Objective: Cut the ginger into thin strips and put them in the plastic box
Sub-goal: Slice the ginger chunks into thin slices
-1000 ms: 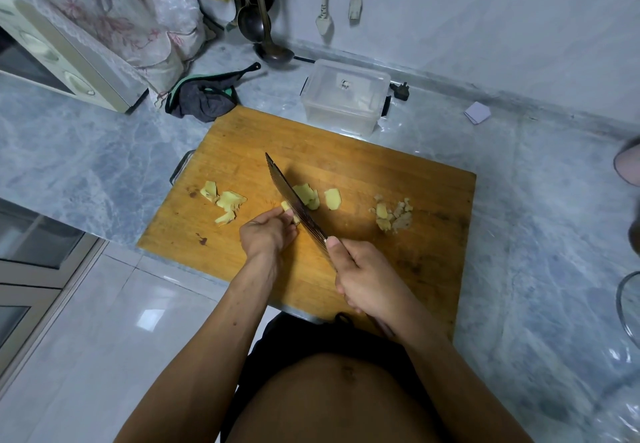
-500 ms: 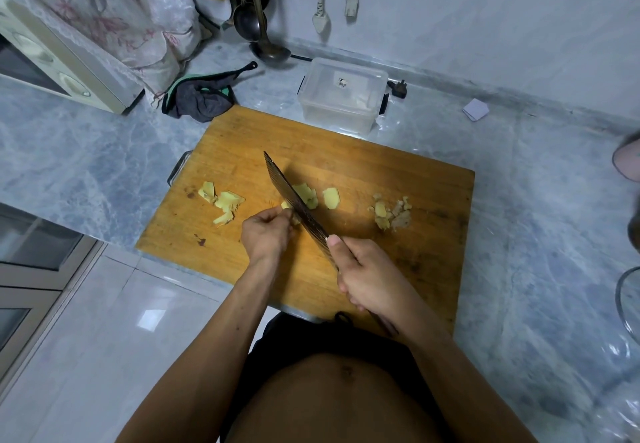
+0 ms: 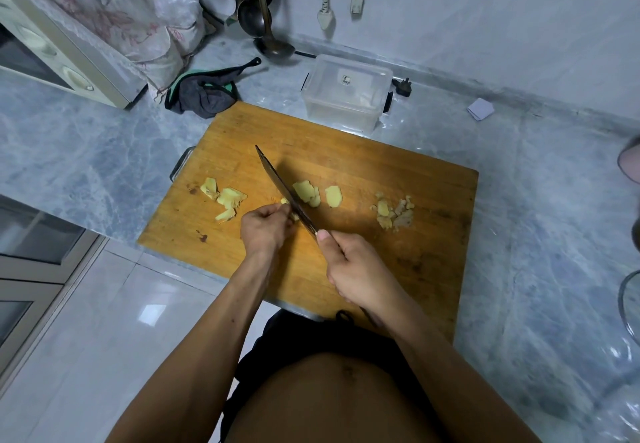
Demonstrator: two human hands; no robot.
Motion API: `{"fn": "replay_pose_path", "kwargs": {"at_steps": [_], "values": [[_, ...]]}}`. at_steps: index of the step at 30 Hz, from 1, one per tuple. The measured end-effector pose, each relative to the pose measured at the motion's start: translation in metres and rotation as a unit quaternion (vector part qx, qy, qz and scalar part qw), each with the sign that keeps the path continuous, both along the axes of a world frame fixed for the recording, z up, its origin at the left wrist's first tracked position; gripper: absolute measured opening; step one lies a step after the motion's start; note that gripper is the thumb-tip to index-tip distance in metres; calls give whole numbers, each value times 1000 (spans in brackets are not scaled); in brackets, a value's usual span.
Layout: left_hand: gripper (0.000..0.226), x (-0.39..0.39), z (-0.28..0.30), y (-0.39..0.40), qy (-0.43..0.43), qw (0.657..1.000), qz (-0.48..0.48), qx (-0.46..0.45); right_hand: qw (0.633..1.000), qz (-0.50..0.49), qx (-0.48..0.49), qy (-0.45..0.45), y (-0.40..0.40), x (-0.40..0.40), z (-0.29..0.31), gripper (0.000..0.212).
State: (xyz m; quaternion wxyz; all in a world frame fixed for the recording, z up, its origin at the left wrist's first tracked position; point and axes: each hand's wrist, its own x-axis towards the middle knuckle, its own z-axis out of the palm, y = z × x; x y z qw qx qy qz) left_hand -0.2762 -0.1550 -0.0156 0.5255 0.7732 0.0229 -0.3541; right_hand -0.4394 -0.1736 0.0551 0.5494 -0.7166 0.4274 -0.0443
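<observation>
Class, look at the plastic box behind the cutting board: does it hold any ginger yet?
Empty: the plastic box shows only clear walls; all ginger pieces lie on the cutting board.

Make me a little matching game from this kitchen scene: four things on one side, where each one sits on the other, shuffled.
Things:
1. knife
2. plastic box
3. dark cloth
4. ginger scraps

Places:
A. counter, behind the board's far edge
B. right part of the cutting board
C. in the right hand
D. counter, beside the board's far left corner

Pairs: 1-C, 2-A, 3-D, 4-B
</observation>
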Motion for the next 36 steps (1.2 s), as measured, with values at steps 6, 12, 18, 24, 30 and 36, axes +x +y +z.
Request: {"fn": "replay_pose_path", "kwargs": {"at_steps": [6, 12, 18, 24, 30, 36], "values": [[14, -3, -1, -1, -10, 1000, 3, -7, 1000, 1, 6, 6, 0, -3, -2, 50], [14, -2, -3, 0, -5, 1000, 7, -12, 1000, -14, 10, -5, 6, -4, -5, 50], [21, -3, -3, -1, -8, 1000, 16, -23, 1000, -6, 1, -10, -3, 10, -4, 46], [19, -5, -8, 0, -25, 999, 2, -24, 1000, -10, -13, -4, 3, 5, -4, 45], [14, -2, -9, 2, -22, 999, -11, -26, 1000, -20, -6, -7, 5, 3, -7, 47], [15, -3, -12, 3, -16, 999, -5, -33, 1000, -5, -6, -5, -1, 16, -6, 45]]}}
